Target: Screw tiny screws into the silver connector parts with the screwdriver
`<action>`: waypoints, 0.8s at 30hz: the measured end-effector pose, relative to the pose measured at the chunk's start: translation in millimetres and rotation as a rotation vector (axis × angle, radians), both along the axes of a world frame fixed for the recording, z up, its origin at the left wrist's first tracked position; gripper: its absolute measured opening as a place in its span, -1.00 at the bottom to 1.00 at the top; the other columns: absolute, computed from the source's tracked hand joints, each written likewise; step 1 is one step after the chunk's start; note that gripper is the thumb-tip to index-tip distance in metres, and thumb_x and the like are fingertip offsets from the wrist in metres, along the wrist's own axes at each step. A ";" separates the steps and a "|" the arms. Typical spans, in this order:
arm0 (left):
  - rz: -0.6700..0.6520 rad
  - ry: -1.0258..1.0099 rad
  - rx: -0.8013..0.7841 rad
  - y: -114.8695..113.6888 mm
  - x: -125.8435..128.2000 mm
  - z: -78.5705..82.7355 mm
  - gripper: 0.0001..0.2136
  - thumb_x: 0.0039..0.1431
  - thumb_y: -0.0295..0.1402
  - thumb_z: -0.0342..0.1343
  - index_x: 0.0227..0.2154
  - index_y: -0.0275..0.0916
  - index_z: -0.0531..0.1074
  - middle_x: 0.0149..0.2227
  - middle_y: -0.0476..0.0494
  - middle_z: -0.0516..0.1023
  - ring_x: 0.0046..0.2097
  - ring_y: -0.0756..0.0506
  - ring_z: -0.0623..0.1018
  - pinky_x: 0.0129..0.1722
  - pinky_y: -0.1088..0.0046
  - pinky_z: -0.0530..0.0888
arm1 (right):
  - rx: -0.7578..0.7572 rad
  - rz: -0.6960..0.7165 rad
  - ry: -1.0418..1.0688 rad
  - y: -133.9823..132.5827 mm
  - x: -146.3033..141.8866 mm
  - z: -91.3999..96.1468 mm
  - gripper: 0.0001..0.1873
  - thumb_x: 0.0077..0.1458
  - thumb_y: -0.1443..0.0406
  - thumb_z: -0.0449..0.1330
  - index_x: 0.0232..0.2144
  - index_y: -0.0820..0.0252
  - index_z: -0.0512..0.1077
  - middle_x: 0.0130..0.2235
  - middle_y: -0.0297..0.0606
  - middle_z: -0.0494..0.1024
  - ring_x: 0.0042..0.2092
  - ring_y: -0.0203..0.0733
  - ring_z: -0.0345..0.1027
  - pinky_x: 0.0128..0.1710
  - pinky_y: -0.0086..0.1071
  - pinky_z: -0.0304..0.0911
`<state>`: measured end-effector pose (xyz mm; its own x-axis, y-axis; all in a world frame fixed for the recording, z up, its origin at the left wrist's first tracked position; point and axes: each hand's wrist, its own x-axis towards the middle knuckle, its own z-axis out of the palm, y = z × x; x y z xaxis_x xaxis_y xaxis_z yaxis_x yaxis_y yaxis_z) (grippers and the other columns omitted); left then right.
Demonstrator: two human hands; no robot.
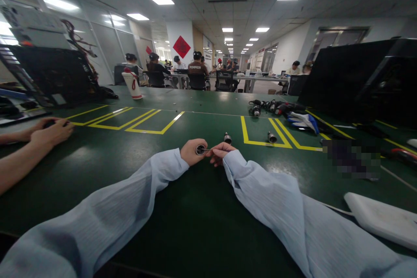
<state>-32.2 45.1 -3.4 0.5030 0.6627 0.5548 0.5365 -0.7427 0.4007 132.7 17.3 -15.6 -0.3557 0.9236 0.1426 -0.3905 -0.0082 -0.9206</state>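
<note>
My left hand (192, 151) is closed around a small round metal part (200, 150), its dark hollow end facing me. Pinched in the fingers of my right hand (221, 153) is a thin metal rod (207, 149), whose far end reaches the opening of that part. Whether the tip sits inside or only touches the rim is too small to tell. Just behind my right hand a similar metal part (227, 138) stands on the green table, narrow end up. Another metal part (272, 137) stands farther right, near yellow tape.
A co-worker's hands (52, 132) hold something dark at the left. A white cup (132, 85) stands at the back. Toward the right are cables and tools (273, 106), a blue-white glove (302, 121), a white device (381, 215) and a large black panel (352, 74).
</note>
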 end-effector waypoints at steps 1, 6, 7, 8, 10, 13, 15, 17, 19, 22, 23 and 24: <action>-0.012 -0.017 -0.009 -0.3 0.1 0.4 -0.91 -0.13 -0.39 0.04 -0.61 -0.30 0.27 -0.61 0.03 0.29 -0.54 0.07 0.30 -0.55 0.59 0.25 | -0.010 0.011 0.003 0.1 0.6 0.6 -0.74 -0.29 0.21 0.30 -0.55 0.24 0.34 -0.51 -0.33 0.54 -0.55 -0.34 0.36 -0.60 -0.48 0.25; -0.028 -0.093 -0.053 -2.0 1.2 2.8 -0.88 -0.12 -0.37 0.05 -0.61 -0.31 0.26 -0.61 0.04 0.29 -0.55 0.08 0.29 -0.56 0.59 0.26 | -0.054 0.047 0.051 3.8 4.5 -0.1 -0.75 -0.30 0.25 0.30 -0.54 0.24 0.34 -0.51 -0.30 0.55 -0.55 -0.32 0.37 -0.59 -0.46 0.24; -0.021 -0.100 -0.056 -2.3 1.5 3.1 -0.87 -0.12 -0.35 0.06 -0.61 -0.31 0.26 -0.61 0.03 0.29 -0.55 0.08 0.29 -0.56 0.59 0.26 | -0.059 0.056 0.066 4.9 5.3 -0.9 -0.76 -0.30 0.26 0.30 -0.55 0.24 0.34 -0.52 -0.30 0.55 -0.55 -0.32 0.37 -0.59 -0.46 0.24; -0.010 -0.101 -0.057 -2.5 1.9 3.3 -0.85 -0.12 -0.33 0.07 -0.61 -0.31 0.26 -0.61 0.03 0.29 -0.55 0.08 0.29 -0.56 0.59 0.25 | -0.065 0.065 0.080 6.0 6.2 -1.7 -0.77 -0.29 0.26 0.30 -0.55 0.23 0.34 -0.53 -0.30 0.55 -0.56 -0.32 0.37 -0.59 -0.46 0.23; 0.014 -0.092 -0.053 -2.9 2.4 3.5 -0.81 -0.13 -0.30 0.09 -0.62 -0.31 0.26 -0.62 0.04 0.28 -0.55 0.08 0.27 -0.57 0.60 0.25 | -0.078 0.080 0.104 8.3 7.9 -3.1 -0.79 -0.28 0.28 0.28 -0.55 0.23 0.34 -0.54 -0.30 0.55 -0.57 -0.32 0.36 -0.58 -0.45 0.24; 0.048 -0.068 -0.042 -3.2 2.7 3.7 -0.80 -0.14 -0.29 0.11 -0.63 -0.30 0.25 -0.62 0.06 0.26 -0.55 0.09 0.26 -0.58 0.60 0.23 | -0.098 0.087 0.126 11.2 9.7 -4.3 -0.81 -0.28 0.29 0.26 -0.56 0.22 0.33 -0.57 -0.31 0.54 -0.58 -0.32 0.35 -0.58 -0.44 0.24; 0.060 -0.053 -0.034 -3.2 2.5 3.9 -0.80 -0.15 -0.28 0.12 -0.62 -0.30 0.25 -0.61 0.06 0.27 -0.55 0.08 0.27 -0.58 0.61 0.23 | -0.105 0.084 0.130 12.6 10.2 -4.6 -0.82 -0.29 0.28 0.25 -0.56 0.22 0.33 -0.58 -0.32 0.54 -0.59 -0.32 0.35 -0.58 -0.43 0.24; 0.066 -0.040 -0.030 -3.2 2.3 4.2 -0.80 -0.16 -0.28 0.12 -0.61 -0.30 0.26 -0.61 0.06 0.28 -0.55 0.08 0.27 -0.58 0.60 0.23 | -0.115 0.070 0.132 13.4 10.2 -4.6 -0.83 -0.29 0.28 0.24 -0.58 0.21 0.32 -0.60 -0.33 0.53 -0.60 -0.32 0.34 -0.58 -0.43 0.23; 0.070 -0.034 -0.027 -3.2 2.2 4.3 -0.79 -0.15 -0.27 0.13 -0.61 -0.30 0.26 -0.61 0.06 0.28 -0.55 0.08 0.27 -0.57 0.60 0.23 | -0.126 0.054 0.132 13.6 9.7 -4.5 -0.84 -0.30 0.28 0.23 -0.59 0.21 0.32 -0.62 -0.34 0.52 -0.61 -0.33 0.33 -0.59 -0.43 0.22; 0.066 -0.032 -0.022 -3.2 2.4 4.3 -0.77 -0.14 -0.24 0.13 -0.61 -0.30 0.26 -0.61 0.05 0.27 -0.55 0.08 0.27 -0.57 0.60 0.24 | -0.131 0.035 0.131 13.2 8.4 -4.3 -0.84 -0.32 0.28 0.22 -0.61 0.21 0.32 -0.64 -0.34 0.51 -0.63 -0.33 0.32 -0.60 -0.43 0.22; 0.063 -0.030 -0.021 -3.1 2.4 4.2 -0.76 -0.13 -0.23 0.13 -0.61 -0.30 0.26 -0.61 0.05 0.27 -0.55 0.08 0.27 -0.57 0.60 0.24 | -0.129 0.030 0.131 12.9 7.8 -4.3 -0.84 -0.31 0.27 0.22 -0.61 0.21 0.32 -0.64 -0.34 0.51 -0.63 -0.34 0.31 -0.60 -0.43 0.21; 0.061 -0.027 -0.019 -3.1 2.5 4.0 -0.76 -0.13 -0.23 0.12 -0.62 -0.30 0.25 -0.61 0.06 0.26 -0.55 0.08 0.27 -0.57 0.60 0.23 | -0.129 0.024 0.132 12.8 7.2 -4.5 -0.84 -0.31 0.26 0.22 -0.62 0.21 0.31 -0.65 -0.34 0.50 -0.63 -0.34 0.30 -0.61 -0.43 0.21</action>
